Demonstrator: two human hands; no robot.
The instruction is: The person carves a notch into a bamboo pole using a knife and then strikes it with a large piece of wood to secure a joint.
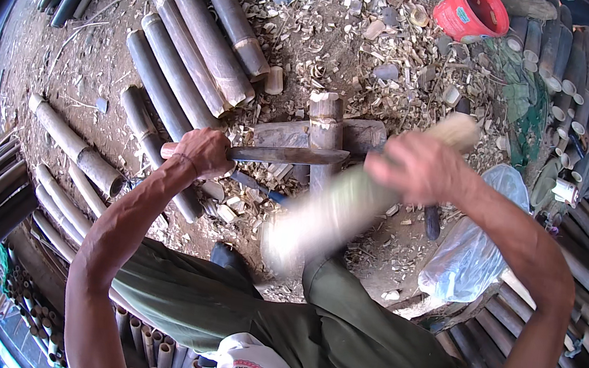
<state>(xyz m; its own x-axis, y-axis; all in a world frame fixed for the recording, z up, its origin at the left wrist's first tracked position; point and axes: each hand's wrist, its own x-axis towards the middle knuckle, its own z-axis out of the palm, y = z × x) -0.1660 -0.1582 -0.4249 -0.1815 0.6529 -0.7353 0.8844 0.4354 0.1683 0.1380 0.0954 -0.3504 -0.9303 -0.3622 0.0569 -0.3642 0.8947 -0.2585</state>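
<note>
My left hand (202, 153) is wrapped round the wooden handle of a large knife (287, 155), its long dark blade pointing right across the front of an upright bamboo piece (327, 125). In my right hand (423, 170) is a thick, pale bamboo section (331, 215), gripped near its upper end and smeared by motion. It slants from upper right down to lower left, over my knee. Behind the blade a wooden block (279, 133) lies on the ground beside the upright piece. A second dark tool with a blue part (261, 185) lies below the knife, partly hidden.
Several cut bamboo lengths (210, 35) lie in a row at the upper left. Wood chips cover the dirt ground. A red bucket (473, 14) stands at the far right, a clear plastic bag (476, 241) near my right forearm. More bamboo is stacked along the right side (527, 341).
</note>
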